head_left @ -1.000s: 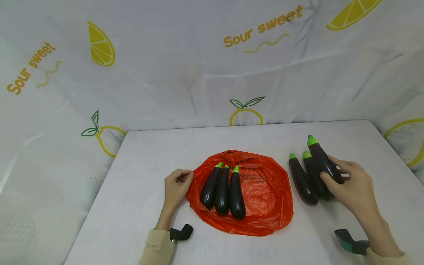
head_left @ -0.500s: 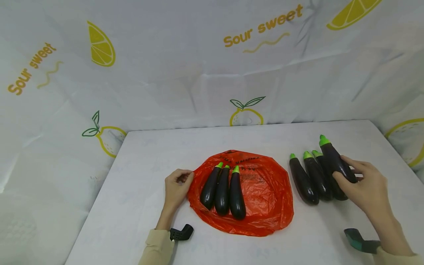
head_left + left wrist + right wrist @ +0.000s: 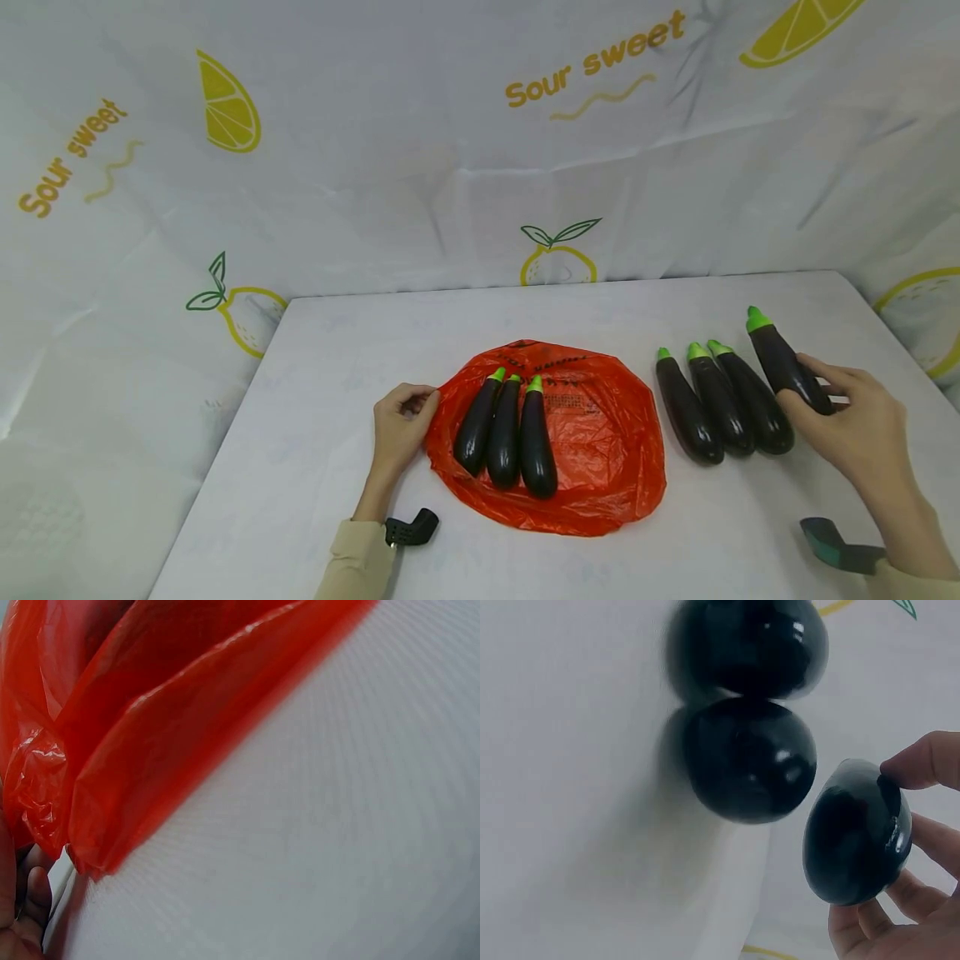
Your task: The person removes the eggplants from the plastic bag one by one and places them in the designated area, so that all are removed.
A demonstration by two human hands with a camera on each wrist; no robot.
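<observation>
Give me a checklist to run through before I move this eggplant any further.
1. Right hand grips the held eggplant with thumb and fingers: ok.
2. Held eggplant apart from the row of three eggplants: ok, a gap shows in the right wrist view.
3. Stem end of the held eggplant off the table: cannot tell.
4. Left hand at the left edge of the red bag: ok, holding it.
5. Three bag eggplants side by side, stems away from the person: ok.
</observation>
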